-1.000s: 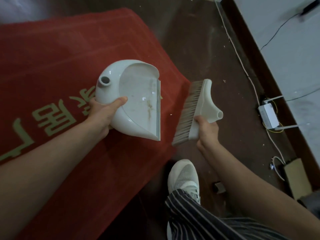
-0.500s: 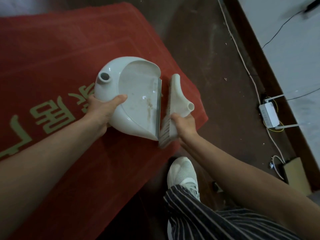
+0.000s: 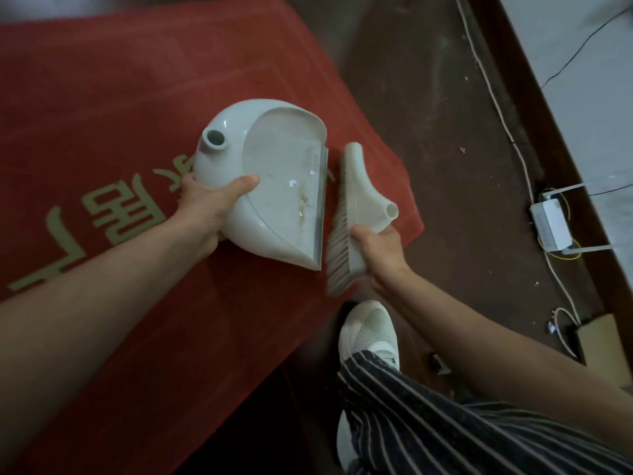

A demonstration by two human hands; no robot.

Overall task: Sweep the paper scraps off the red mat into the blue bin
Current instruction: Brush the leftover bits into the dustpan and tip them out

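A white dustpan (image 3: pixel 274 173) is held above the red mat (image 3: pixel 120 80), its grey lip pointing right. My left hand (image 3: pixel 209 204) grips its rear shell, thumb across the pan's inner edge. A few small white paper scraps (image 3: pixel 293 182) lie inside the pan. My right hand (image 3: pixel 378 250) grips the near end of a white brush head (image 3: pixel 356 190), whose bristles (image 3: pixel 337 241) face the dustpan's lip with a narrow gap between them. The blue bin is out of view.
Dark floor (image 3: pixel 428 114) lies right of the mat with specks of debris. A white cable (image 3: pixel 493 97) runs along the wall to a white router (image 3: pixel 551 228). My white shoe (image 3: pixel 370 330) and striped trouser leg (image 3: pixel 462 423) stand by the mat's near corner.
My right hand swung the brush leftward from over the floor to the dustpan's lip, turning the bristles toward the pan. The dustpan and left hand stayed nearly still.
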